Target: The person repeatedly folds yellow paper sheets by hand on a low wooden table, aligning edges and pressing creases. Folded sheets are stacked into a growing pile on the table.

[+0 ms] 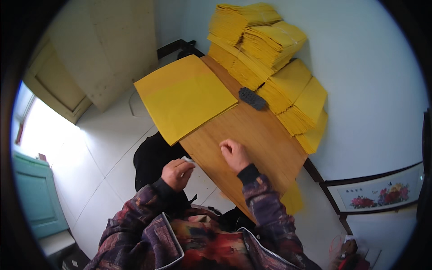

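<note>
My left hand (177,174) is closed beside the table's left edge, pinching a small white piece (187,159) like folded paper or cloth. Over the bare wood of the table (252,139) is my right hand (235,155), its fingers curled in; whether anything is inside them is hidden. Ahead of both hands lies a flat stack of large yellow paper sheets (184,96), partly overhanging the table's left side. A dark grey, knitted-looking oblong thing (252,98) rests on the wood to the right of this stack.
Bundles of folded yellow paper (274,67) are piled along the table's far right side, against the white wall. A framed flower picture (378,189) leans low on the right. Wooden panels (108,49) stand at the far left, and a teal door (38,193) is at left.
</note>
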### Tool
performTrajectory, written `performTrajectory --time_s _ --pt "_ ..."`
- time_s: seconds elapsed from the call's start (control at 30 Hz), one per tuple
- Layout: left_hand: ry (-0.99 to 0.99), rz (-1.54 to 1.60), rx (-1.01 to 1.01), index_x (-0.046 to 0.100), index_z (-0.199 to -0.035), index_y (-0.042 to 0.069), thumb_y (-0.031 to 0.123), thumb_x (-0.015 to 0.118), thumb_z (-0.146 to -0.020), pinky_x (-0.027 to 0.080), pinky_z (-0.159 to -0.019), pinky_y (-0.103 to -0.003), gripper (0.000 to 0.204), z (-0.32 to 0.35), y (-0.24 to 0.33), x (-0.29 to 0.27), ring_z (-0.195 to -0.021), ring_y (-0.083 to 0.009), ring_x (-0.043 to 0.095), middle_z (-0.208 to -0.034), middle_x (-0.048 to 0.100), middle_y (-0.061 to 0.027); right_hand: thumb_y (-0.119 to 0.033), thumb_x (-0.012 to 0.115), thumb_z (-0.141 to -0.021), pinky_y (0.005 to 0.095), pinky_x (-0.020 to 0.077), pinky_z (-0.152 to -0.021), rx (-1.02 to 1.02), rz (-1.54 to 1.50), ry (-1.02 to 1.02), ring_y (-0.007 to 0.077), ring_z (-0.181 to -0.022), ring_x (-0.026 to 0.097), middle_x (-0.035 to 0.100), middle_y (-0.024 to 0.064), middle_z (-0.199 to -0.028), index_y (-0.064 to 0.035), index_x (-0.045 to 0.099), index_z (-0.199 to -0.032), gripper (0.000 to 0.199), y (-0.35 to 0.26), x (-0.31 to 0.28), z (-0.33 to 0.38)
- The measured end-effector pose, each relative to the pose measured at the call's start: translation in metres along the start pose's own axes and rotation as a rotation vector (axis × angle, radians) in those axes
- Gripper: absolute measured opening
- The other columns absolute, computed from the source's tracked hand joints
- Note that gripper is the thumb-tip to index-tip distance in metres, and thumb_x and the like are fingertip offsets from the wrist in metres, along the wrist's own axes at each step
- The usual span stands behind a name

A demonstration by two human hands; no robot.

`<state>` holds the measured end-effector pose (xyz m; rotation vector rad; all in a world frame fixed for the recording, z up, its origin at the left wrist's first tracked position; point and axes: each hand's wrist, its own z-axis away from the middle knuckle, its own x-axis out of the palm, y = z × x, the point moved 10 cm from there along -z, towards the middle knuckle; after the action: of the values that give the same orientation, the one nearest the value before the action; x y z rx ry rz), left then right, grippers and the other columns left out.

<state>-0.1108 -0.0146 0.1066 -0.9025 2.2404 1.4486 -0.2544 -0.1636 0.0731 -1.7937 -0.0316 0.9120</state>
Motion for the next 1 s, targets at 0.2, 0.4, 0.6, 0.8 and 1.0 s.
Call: performTrajectory --time_s 0.2,0.4,0.6,0.8,1.0 --pt "0.271 -0.052 -0.159 0.062 -0.083 0.003 -0.004 0.063 -0.075 0.047 -0.059 -0.035 0.011 0.007 -0.063 -0.060 -0.067 -0.0294 0.059 -0.073 0.060 -0.0111 -0.015 0.059 -0.083 0.0449 0.0434 -0.089 -0.046 0.596 0.351 0.0378 -0.105 0.051 0.055 0.0197 -0.113 -0.0034 0.058 -0.114 0.033 0.038 -0.077 -0.093" --pt "0.538 0.004 -0.396 0.060 -0.089 0.001 -0.005 0.059 -0.081 0.047 -0.063 -0.031 0.010 0.019 -0.125 -0.097 -0.069 -0.0261 0.060 -0.076 0.059 -0.0125 -0.010 0.064 -0.079 0.0446 0.0441 -0.085 -0.073 0.981 0.391 0.0330 -0.098 0.052 0.058 0.0099 -0.106 -0.0091 0.063 -0.100 0.021 0.066 -0.082 -0.149" --pt "0.473 -0.037 -0.409 0.060 -0.092 0.002 -0.004 0.060 -0.081 0.047 -0.061 -0.031 0.013 0.011 -0.136 -0.083 -0.068 -0.0266 0.059 -0.077 0.058 -0.0120 -0.010 0.069 -0.076 0.0447 0.0430 -0.081 -0.049 0.865 0.407 0.0349 -0.091 0.054 0.060 0.0143 -0.092 -0.0032 0.058 -0.085 0.016 0.082 -0.097 -0.157" --pt "0.528 0.117 -0.471 0.054 -0.118 0.007 0.002 0.052 -0.090 0.048 -0.069 -0.028 0.029 0.000 -0.153 -0.085 -0.075 -0.0220 0.058 -0.089 0.059 -0.0092 -0.011 0.067 -0.078 0.0440 0.0426 -0.087 0.005 0.741 0.331 0.0359 -0.102 0.054 0.060 0.0180 -0.103 -0.0007 0.056 -0.103 0.029 0.025 -0.082 -0.145" --pt "0.392 0.306 -0.490 0.048 -0.131 0.009 0.006 0.046 -0.093 0.046 -0.084 -0.030 0.037 -0.010 -0.175 -0.073 -0.092 -0.0238 0.060 -0.096 0.059 -0.0115 -0.006 0.066 -0.078 0.0425 0.0371 -0.100 -0.425 0.582 -0.131 0.0340 -0.118 0.048 0.054 0.0183 -0.122 0.0006 0.054 -0.117 0.041 -0.081 0.073 -0.074"
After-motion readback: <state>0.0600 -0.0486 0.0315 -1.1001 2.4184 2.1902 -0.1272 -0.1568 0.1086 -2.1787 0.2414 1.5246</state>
